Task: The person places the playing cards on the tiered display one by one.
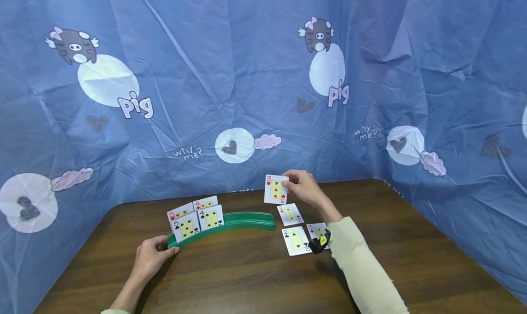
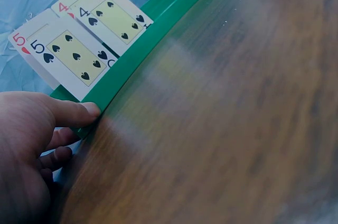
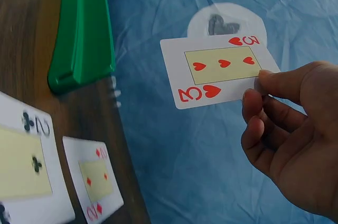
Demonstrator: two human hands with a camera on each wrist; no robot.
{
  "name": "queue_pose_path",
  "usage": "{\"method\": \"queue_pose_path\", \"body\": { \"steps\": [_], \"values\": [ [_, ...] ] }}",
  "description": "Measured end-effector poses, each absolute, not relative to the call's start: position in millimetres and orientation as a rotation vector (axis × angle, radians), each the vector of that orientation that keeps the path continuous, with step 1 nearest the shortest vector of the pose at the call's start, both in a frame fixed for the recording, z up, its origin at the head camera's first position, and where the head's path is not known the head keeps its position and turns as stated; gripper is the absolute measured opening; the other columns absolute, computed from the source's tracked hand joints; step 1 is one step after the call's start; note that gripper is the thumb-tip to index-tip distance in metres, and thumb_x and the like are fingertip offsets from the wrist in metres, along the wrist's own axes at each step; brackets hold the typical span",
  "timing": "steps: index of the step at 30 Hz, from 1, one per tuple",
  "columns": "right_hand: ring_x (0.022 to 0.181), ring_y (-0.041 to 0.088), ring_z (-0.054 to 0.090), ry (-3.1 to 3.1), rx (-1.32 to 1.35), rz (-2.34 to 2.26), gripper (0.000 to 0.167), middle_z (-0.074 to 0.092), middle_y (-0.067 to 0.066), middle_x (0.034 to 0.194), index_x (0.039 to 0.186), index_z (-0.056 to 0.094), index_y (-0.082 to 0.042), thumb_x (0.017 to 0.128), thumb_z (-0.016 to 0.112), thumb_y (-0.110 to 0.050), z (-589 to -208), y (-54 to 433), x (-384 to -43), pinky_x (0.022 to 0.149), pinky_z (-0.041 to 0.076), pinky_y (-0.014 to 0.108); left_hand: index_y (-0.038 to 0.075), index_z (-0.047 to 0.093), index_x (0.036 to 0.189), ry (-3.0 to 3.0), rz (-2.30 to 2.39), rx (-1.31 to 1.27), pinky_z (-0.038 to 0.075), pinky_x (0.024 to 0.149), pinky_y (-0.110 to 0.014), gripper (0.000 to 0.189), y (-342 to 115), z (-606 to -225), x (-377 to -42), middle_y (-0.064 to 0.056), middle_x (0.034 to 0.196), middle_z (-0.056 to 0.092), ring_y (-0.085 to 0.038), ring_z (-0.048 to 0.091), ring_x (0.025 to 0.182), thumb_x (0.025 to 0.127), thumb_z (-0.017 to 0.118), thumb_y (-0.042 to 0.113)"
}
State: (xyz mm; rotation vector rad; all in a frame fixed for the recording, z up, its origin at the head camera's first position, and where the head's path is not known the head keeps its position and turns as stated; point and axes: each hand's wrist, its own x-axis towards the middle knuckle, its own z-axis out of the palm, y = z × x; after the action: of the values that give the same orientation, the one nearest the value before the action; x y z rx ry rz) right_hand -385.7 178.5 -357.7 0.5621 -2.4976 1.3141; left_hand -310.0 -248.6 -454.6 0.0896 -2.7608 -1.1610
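Observation:
My left hand [image 1: 150,257] grips the left end of a curved green card holder [image 1: 249,220], thumb on its front edge. In its front groove stand the five of spades [image 2: 76,57] and the four of spades [image 2: 116,18]. Behind them, partly covered, are the five of hearts [image 1: 180,210] and a red four [image 1: 206,202]. Up off the table, beyond the holder's right end, my right hand [image 3: 296,123] pinches the three of hearts [image 3: 219,71] by one edge between thumb and fingers, its face showing.
Face up on the wooden table [image 1: 230,277], right of the holder, lie the two of diamonds [image 1: 290,214], the two of clubs [image 1: 294,241] and a red three [image 1: 314,230], partly hidden by the wrist camera [image 1: 319,243]. A blue printed curtain [image 1: 255,76] hangs behind the table.

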Motion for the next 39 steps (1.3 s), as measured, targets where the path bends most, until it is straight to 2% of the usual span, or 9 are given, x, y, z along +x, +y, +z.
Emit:
{"method": "queue_pose_path", "body": {
  "steps": [4, 9, 16, 22, 27, 34, 39],
  "values": [
    [0.066, 0.017, 0.059, -2.499, 0.585, 1.318, 0.016, 0.071, 0.015, 0.084, 0.107, 0.07, 0.002, 0.094, 0.063, -0.005, -357, 164, -385, 0.062, 0.048, 0.022, -0.008, 0.068, 0.117, -2.752, -1.158, 0.08, 0.046, 0.079, -0.038, 0.04, -250, -455, -309, -0.024, 0.107, 0.072, -0.025, 0.061, 0.093, 0.082, 0.077, 0.012],
    [0.07, 0.024, 0.063, -2.502, 0.613, 1.31, 0.017, 0.071, 0.016, 0.086, 0.108, 0.071, 0.002, 0.095, 0.063, -0.005, -358, 149, -387, 0.062, 0.048, 0.021, -0.008, 0.068, 0.117, -2.754, -1.161, 0.075, 0.046, 0.08, -0.038, 0.04, -250, -454, -309, -0.024, 0.107, 0.071, -0.026, 0.061, 0.093, 0.083, 0.076, 0.011],
    [0.07, 0.015, 0.061, -2.507, 0.647, 1.307, 0.016, 0.07, 0.015, 0.084, 0.106, 0.071, 0.001, 0.094, 0.064, -0.006, -360, 131, -390, 0.064, 0.05, 0.021, -0.008, 0.067, 0.118, -2.757, -1.161, 0.083, 0.048, 0.083, -0.044, 0.041, -250, -453, -309, -0.025, 0.107, 0.071, -0.028, 0.063, 0.095, 0.083, 0.076, 0.011],
    [0.067, 0.008, 0.056, -2.515, 0.627, 1.266, 0.014, 0.07, 0.01, 0.082, 0.104, 0.073, -0.003, 0.093, 0.065, -0.009, -364, 114, -394, 0.062, 0.047, 0.02, -0.009, 0.067, 0.118, -2.754, -1.16, 0.086, 0.043, 0.075, -0.032, 0.041, -250, -453, -308, -0.023, 0.104, 0.072, -0.025, 0.06, 0.091, 0.083, 0.076, 0.011],
    [0.065, 0.007, 0.056, -2.518, 0.623, 1.236, 0.014, 0.071, 0.01, 0.081, 0.102, 0.074, -0.004, 0.093, 0.066, -0.009, -366, 102, -396, 0.061, 0.045, 0.02, -0.009, 0.067, 0.118, -2.76, -1.16, 0.098, 0.045, 0.077, -0.036, 0.042, -248, -453, -309, -0.023, 0.104, 0.071, -0.025, 0.06, 0.091, 0.083, 0.076, 0.011],
    [0.072, 0.009, 0.06, -2.535, 0.622, 1.234, 0.014, 0.073, 0.011, 0.087, 0.104, 0.074, -0.004, 0.094, 0.065, -0.009, -370, 92, -397, 0.064, 0.048, 0.019, -0.008, 0.068, 0.117, -2.752, -1.173, 0.092, 0.042, 0.073, -0.03, 0.04, -249, -454, -309, -0.022, 0.102, 0.072, -0.024, 0.059, 0.089, 0.083, 0.076, 0.011],
    [0.071, 0.01, 0.058, -2.544, 0.619, 1.224, 0.014, 0.071, 0.01, 0.085, 0.104, 0.074, -0.005, 0.094, 0.065, -0.01, -373, 86, -399, 0.063, 0.046, 0.02, -0.009, 0.067, 0.118, -2.752, -1.162, 0.095, 0.045, 0.076, -0.033, 0.041, -250, -455, -309, -0.023, 0.104, 0.071, -0.025, 0.06, 0.09, 0.083, 0.077, 0.011]
  ]
}}
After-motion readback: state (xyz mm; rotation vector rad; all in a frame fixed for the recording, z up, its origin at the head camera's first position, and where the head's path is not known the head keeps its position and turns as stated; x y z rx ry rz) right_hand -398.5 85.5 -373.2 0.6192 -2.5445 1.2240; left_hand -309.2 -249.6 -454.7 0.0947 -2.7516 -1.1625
